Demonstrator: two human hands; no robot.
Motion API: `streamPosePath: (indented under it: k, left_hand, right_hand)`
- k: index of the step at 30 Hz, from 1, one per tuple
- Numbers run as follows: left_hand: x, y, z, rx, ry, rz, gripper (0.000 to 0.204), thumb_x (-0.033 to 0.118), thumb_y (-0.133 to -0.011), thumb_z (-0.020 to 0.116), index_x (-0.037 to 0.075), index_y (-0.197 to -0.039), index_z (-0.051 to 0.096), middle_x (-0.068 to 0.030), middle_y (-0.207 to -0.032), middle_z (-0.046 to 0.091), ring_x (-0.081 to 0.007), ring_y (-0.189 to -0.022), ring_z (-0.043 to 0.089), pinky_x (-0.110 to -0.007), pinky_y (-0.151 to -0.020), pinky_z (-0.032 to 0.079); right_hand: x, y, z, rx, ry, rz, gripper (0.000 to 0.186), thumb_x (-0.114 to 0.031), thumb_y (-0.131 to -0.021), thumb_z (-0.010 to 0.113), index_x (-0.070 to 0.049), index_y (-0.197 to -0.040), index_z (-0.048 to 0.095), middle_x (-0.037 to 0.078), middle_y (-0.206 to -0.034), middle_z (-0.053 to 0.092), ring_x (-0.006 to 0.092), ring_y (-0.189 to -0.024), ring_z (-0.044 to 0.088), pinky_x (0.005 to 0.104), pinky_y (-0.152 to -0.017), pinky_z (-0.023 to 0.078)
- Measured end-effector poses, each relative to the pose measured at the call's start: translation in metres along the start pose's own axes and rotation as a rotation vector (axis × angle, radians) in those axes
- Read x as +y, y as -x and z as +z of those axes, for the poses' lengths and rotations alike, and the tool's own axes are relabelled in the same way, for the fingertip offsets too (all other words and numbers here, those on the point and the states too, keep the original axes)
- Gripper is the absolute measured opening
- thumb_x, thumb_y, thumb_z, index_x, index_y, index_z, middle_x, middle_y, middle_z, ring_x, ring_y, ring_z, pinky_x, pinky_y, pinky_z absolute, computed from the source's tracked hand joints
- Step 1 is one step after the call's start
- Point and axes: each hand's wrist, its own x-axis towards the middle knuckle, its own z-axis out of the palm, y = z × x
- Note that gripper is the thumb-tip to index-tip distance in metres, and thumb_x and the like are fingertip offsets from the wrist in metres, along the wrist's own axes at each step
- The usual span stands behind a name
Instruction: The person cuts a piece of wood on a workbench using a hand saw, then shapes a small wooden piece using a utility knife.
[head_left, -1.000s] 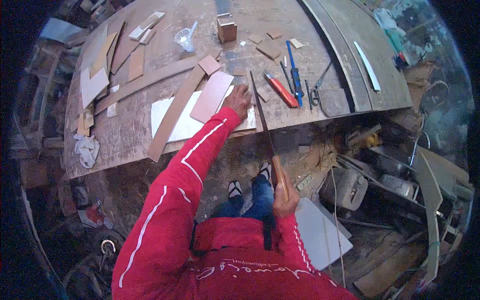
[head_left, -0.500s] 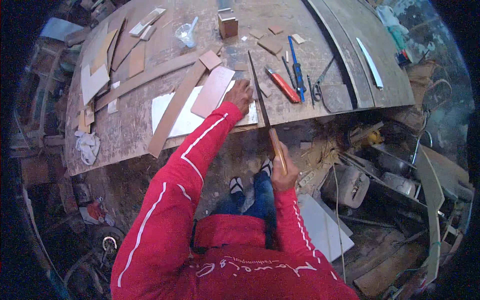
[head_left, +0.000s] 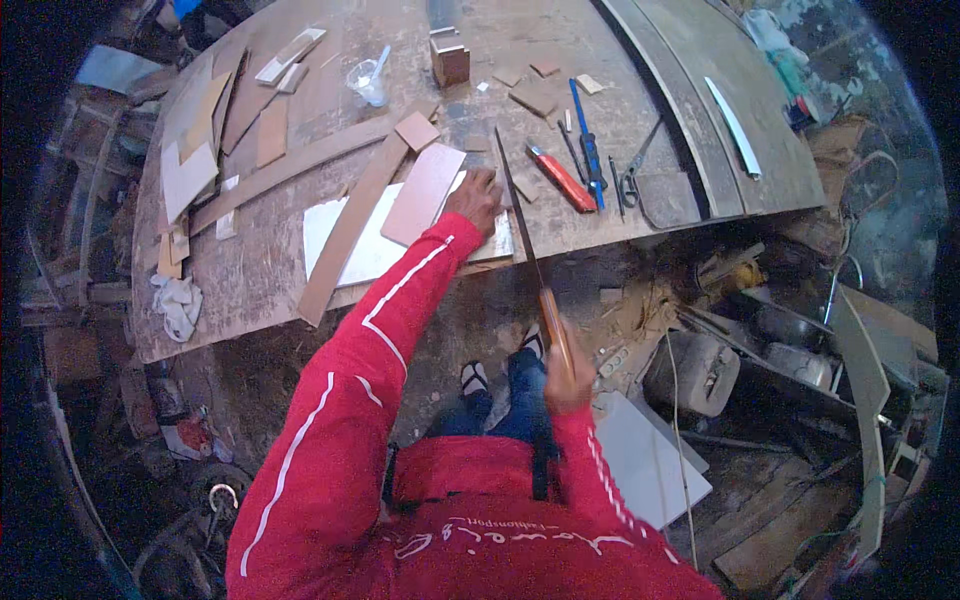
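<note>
My right hand [head_left: 570, 372] is closed round the wooden handle of a handsaw [head_left: 519, 215], just off the table's front edge. Its long dark blade points away from me, alongside the right end of a white board [head_left: 352, 262]. Bent fingers of my left hand [head_left: 476, 202] press on that board close to the blade; the fingertips are partly hidden. A pinkish rectangular piece [head_left: 424, 195] lies on the board to the left of this hand. Farther left, a long brown wood strip [head_left: 350, 235] crosses the board and sticks out past the table edge.
Right of the saw lie a red utility knife [head_left: 560, 178], a blue tool [head_left: 589, 150] and scissors [head_left: 630, 188]. A plastic cup [head_left: 366, 84] and a wood block [head_left: 450, 62] stand farther back. Wood offcuts [head_left: 190, 180] and a white cloth [head_left: 177, 305] are at the left.
My right hand has drawn the saw back toward my body, and the handle sits lower. My left hand stays on the white board. The whole view has shifted slightly.
</note>
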Motion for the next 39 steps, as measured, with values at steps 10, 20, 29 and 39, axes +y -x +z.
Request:
streamPosePath:
  k: [10,20,29,39]
  left_hand:
    - [0.010,0.000,-0.003,0.029,0.025,-0.015,0.029,0.017,-0.076,0.069,0.002,-0.100,0.063,-0.0185,-0.118,0.054,-0.0365,-0.113,0.051,-0.043,-0.090,0.050]
    - [0.001,0.004,0.010,0.070,0.011,0.008,0.026,0.016,-0.076,0.068,0.002,-0.097,0.064,-0.0167,-0.116,0.054,-0.0356,-0.112,0.051,-0.042,-0.087,0.051]
    - [0.002,-0.003,0.008,0.044,-0.002,0.013,0.030,0.018,-0.076,0.069,0.000,-0.099,0.064,-0.0188,-0.118,0.054,-0.0372,-0.111,0.050,-0.043,-0.094,0.046]
    - [0.004,0.000,0.001,0.043,-0.010,0.011,0.033,0.020,-0.074,0.073,0.006,-0.102,0.065,-0.0171,-0.120,0.055,-0.0370,-0.112,0.052,-0.045,-0.093,0.047]
  right_hand:
    - [-0.001,-0.003,-0.008,-0.060,-0.144,0.181,0.041,-0.020,-0.095,0.052,0.003,-0.129,0.055,0.020,-0.109,0.067,0.0186,-0.090,0.065,0.0304,-0.080,0.050]
    - [-0.002,-0.003,-0.004,-0.092,-0.109,0.260,0.041,-0.021,-0.096,0.051,0.002,-0.129,0.056,0.021,-0.111,0.067,0.0285,-0.097,0.067,0.0353,-0.086,0.050]
    - [0.014,-0.037,0.016,-0.030,-0.125,0.126,0.038,-0.022,-0.097,0.049,-0.001,-0.128,0.056,0.019,-0.110,0.068,0.0280,-0.091,0.070,0.0353,-0.074,0.054]
    - [0.016,-0.023,-0.012,0.026,-0.251,0.313,0.042,-0.022,-0.093,0.053,-0.003,-0.129,0.058,0.015,-0.095,0.069,0.0171,-0.071,0.064,0.0316,-0.068,0.051]
